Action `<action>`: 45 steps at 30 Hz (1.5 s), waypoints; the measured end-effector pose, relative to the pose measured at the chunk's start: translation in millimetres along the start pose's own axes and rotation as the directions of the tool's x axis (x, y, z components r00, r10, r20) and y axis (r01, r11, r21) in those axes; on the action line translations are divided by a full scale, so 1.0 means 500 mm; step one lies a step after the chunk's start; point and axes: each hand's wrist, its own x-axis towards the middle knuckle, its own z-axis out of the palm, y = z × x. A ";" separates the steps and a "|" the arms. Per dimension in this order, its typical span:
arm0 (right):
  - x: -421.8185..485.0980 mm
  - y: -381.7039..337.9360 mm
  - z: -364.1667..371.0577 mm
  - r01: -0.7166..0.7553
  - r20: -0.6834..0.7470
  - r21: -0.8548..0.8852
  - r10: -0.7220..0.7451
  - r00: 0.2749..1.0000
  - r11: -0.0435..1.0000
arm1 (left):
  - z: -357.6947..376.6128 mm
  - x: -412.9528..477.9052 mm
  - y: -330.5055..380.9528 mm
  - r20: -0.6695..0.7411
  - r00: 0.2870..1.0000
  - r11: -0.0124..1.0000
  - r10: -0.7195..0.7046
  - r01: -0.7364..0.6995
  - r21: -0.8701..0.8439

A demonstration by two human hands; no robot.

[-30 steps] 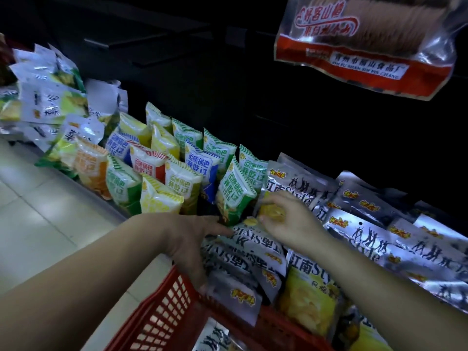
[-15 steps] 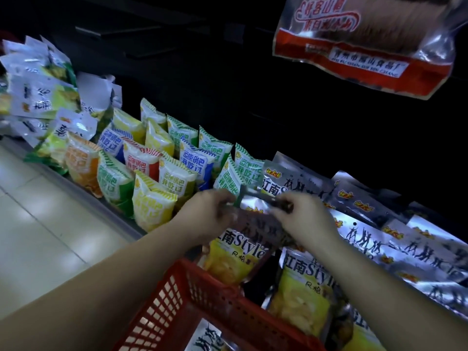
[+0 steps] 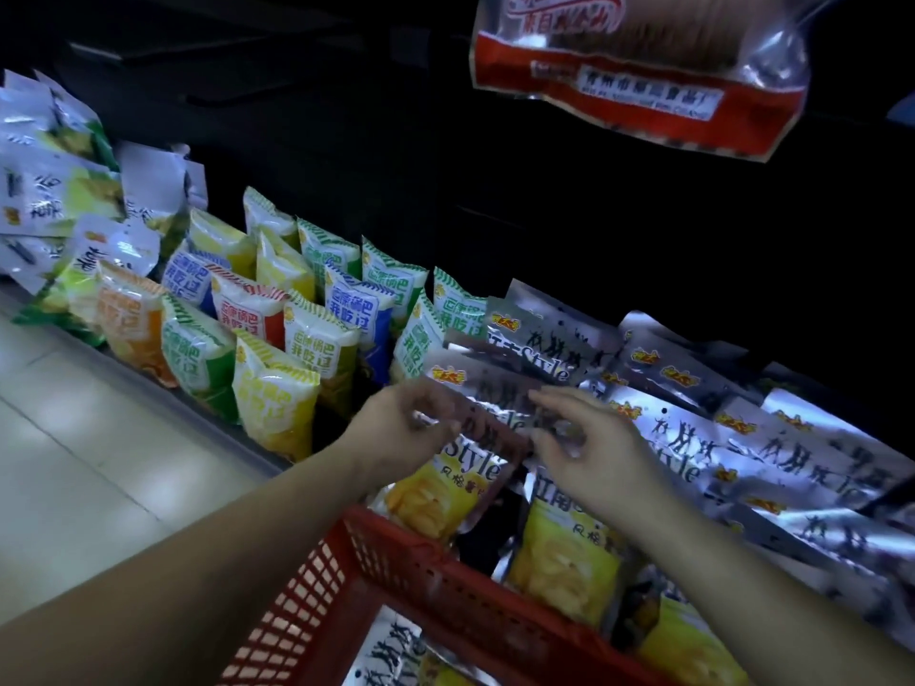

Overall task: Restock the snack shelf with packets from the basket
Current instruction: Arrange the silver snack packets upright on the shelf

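While the left hand point(image 3: 411, 428) pinches the silver-and-yellow foil crisp packet point(image 3: 445, 492), the right hand point(image 3: 589, 453) shows fingers too blurred to judge; seat it upright at the shelf point(image 3: 247, 448) front edge.

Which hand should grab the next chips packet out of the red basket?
Left, likely: the left hand sits just above the red basket rim; the right hand is farther over the shelf's silver packets.

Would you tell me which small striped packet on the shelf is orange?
The front row's leftmost packet; the others are green, yellow, red or blue.
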 end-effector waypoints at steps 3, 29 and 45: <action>-0.041 0.032 -0.062 -0.075 -0.061 -0.092 0.069 0.996 0.993 | 0.037 0.005 0.046 0.011 0.995 0.989 0.103 -0.103 0.107; -0.110 -0.048 -0.269 -0.251 -0.028 0.075 0.254 0.967 0.965 | 0.109 -0.095 0.222 0.114 0.989 0.957 0.089 -0.054 -0.284; -0.380 -0.308 -0.223 -0.180 -0.114 0.774 0.413 0.904 0.607 | -0.031 -0.454 0.381 -0.221 0.975 0.845 -0.009 -0.111 -0.524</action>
